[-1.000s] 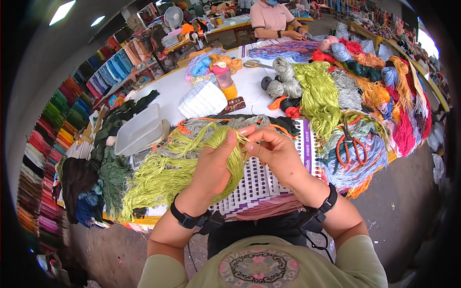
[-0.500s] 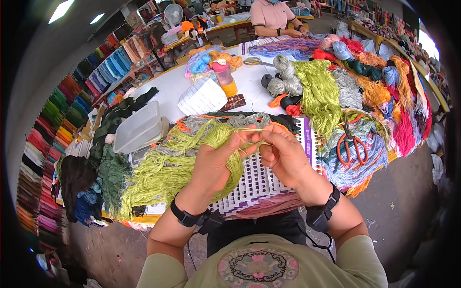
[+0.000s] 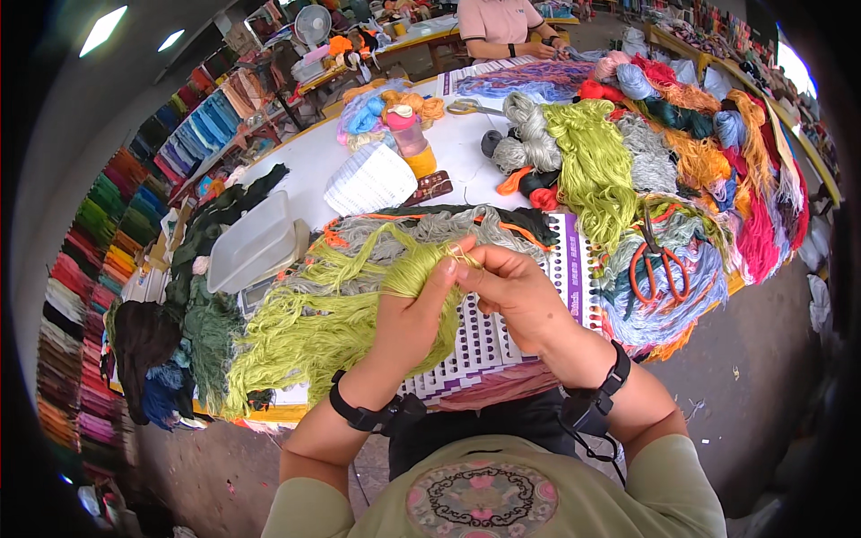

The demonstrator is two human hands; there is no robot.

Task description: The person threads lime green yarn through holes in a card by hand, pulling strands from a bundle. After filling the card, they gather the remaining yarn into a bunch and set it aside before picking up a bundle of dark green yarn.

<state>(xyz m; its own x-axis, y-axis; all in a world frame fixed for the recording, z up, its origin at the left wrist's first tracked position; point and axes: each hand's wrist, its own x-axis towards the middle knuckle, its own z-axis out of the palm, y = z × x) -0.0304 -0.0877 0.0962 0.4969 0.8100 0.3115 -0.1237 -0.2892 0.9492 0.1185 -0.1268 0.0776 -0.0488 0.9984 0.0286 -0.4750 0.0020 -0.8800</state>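
Observation:
A thick hank of lime-green yarn (image 3: 309, 336) spreads across the left half of the table, its bunched upper end rising to my hands. My left hand (image 3: 414, 309) grips that bunch, thumb on top and fingers wrapped behind it. Against it, my right hand (image 3: 516, 291) pinches a strand of the same yarn between thumb and forefinger. Both sets of fingertips nearly meet. Beneath my hands lie white cards with rows of punched holes (image 3: 471, 345) and a purple strip. Grey yarn (image 3: 466, 224) runs behind the green hank.
Orange-handled scissors (image 3: 659, 272) rest on blue and grey yarn at the right. A clear plastic tray (image 3: 256, 242) stands at the left, beside dark green yarn. Further back are a pink-topped bottle (image 3: 408, 134) and a second lime-green hank (image 3: 587, 161). Another person (image 3: 502, 27) works across the table.
My hands have drawn together, and the strand that was stretched between them is now gathered at the bunch. My right hand has shifted slightly left.

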